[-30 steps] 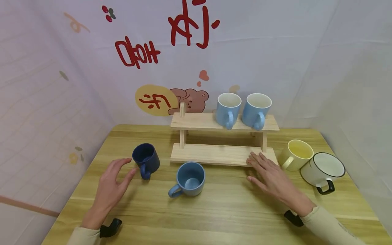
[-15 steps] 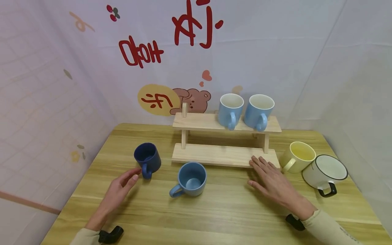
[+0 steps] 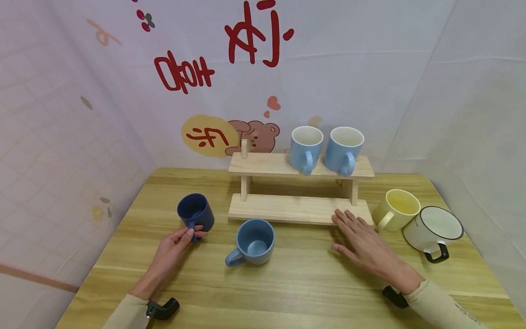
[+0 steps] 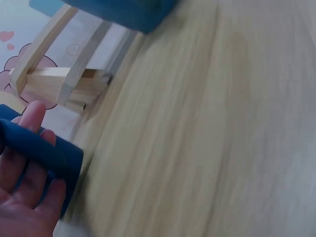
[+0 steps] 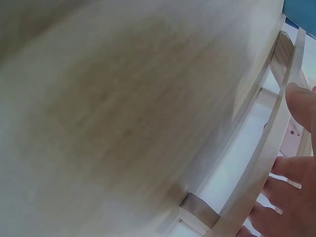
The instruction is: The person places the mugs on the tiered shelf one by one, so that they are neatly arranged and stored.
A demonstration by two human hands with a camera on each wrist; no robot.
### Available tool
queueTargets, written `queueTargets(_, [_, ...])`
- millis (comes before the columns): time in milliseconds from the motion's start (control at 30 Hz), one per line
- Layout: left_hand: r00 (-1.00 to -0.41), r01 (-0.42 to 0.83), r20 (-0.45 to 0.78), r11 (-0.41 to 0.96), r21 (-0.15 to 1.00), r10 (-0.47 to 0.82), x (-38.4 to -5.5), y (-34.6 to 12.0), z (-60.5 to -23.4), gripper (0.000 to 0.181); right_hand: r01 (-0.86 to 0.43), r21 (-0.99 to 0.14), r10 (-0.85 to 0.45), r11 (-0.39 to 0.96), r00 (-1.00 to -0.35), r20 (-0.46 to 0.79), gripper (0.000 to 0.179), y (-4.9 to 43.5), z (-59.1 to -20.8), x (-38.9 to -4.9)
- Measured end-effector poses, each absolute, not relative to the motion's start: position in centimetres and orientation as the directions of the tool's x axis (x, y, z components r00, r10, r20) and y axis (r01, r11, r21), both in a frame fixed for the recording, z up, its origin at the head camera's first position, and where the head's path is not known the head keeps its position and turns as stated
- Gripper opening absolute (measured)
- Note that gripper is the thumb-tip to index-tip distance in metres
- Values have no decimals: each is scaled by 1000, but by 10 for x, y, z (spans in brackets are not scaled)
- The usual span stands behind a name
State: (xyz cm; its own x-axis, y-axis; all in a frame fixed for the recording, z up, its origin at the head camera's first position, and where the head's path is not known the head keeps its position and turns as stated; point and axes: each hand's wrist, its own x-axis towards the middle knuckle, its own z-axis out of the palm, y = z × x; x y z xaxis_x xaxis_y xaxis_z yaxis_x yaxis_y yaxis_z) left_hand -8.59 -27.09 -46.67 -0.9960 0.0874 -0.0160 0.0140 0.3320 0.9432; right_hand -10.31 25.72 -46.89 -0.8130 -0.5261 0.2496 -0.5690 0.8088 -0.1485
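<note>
A dark blue mug point(image 3: 207, 217) stands upright on the left of the table, handle facing the person. My left hand point(image 3: 169, 250) grips that handle point(image 4: 37, 148), with fingers passed through the loop and the thumb against it. Just right of it a medium-blue mug point(image 3: 255, 250) stands upright, its handle pointing left toward the front. My right hand point(image 3: 367, 246) lies with straight fingers on the front right edge of the two-tier wooden rack's lower board point(image 3: 283, 208). In the right wrist view, the fingertips point(image 5: 286, 167) reach over that board's edge.
Two light blue mugs point(image 3: 303, 153) with white insides stand on the rack's upper board point(image 3: 263, 164), toward the right. A yellow mug point(image 3: 394, 219) and a white enamel mug point(image 3: 425, 235) with black handle stand beyond the right hand. A printed cloth wall point(image 3: 349, 82) closes off the back.
My left hand has moved right from beside the dark blue mug, and its fingers have taken hold of the handle. The right hand has stayed on the rack's lower board.
</note>
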Motion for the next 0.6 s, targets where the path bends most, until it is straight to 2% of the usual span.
queueTargets(267, [-999, -49, -44, 229, 972, -28, -80, -260, -464, 49, -585, -156, -540, 796, -802, 255, 75, 256, -465, -104])
queueTargets(600, [-995, 62, 79, 235, 970, -62, -77, -257, -459, 38, -581, -165, -542, 797, -809, 228, 78, 259, -463, -102])
